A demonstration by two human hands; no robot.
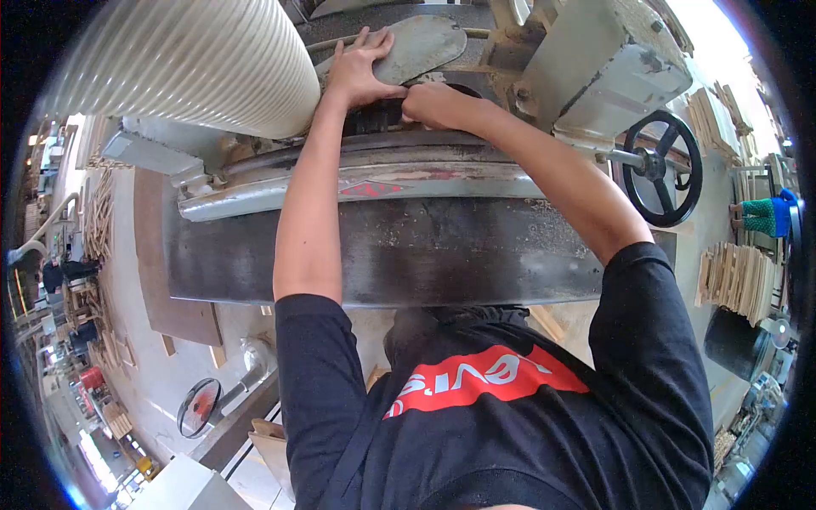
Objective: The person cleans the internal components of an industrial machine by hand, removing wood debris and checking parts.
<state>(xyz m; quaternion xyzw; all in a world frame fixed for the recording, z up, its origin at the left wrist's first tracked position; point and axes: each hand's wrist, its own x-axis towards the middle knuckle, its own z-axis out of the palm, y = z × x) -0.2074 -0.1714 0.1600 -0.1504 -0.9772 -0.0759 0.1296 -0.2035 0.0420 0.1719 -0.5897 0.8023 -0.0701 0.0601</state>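
Observation:
My left hand [361, 72] rests with spread fingers at the edge of a grey metal cover plate [429, 44] on top of a large woodworking machine. Its thumb stretches toward my right hand [432, 105], which is closed, knuckles up, over the dark opening [374, 119] in the machine's head. Whatever the right fingers grip is hidden beneath them. Below both hands runs the machine's grey front rail [280, 197] with a red mark. A flat, dark metal table [382, 255] dusted with wood chips extends in front of me.
A thick ribbed hose [195, 68] stands close to my left arm. At right are a grey housing [608, 72] and a black handwheel [663, 168]. Stacked wood strips [738, 282] and a person in blue [769, 214] appear farther right. A round fan [200, 408] sits lower left.

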